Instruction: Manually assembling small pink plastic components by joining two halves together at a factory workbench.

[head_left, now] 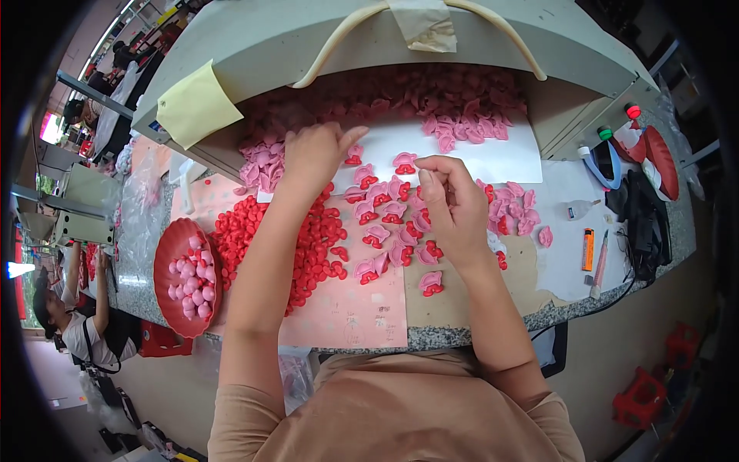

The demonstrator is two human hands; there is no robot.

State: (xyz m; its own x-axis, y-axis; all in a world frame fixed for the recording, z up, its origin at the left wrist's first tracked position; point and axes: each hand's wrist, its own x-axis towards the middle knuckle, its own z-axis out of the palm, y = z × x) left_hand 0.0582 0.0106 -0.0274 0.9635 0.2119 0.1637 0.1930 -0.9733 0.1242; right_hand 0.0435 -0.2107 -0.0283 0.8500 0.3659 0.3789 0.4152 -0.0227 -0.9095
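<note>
My left hand (314,158) reaches over the white sheet beside the heaped pink pieces (265,165), its thumb apart from the bent fingers; nothing shows in it. My right hand (456,202) is curled, index finger and thumb drawn close together, and whatever sits between them is hidden. Just left of those fingertips lies a pink, petal-like piece with a red bow-shaped part (405,163). Several similar pink-and-red pieces (377,234) spread between my arms. Loose red bow-shaped parts (250,235) form a large pile beneath and left of my left forearm.
A grey box-like machine (477,38) arches over the back, with more pink pieces inside. At left stands a red dish (165,292) of pink rounded pieces. On the right lie an orange tube (589,248), a pink pen-like tool (600,266) and a black bag (650,223).
</note>
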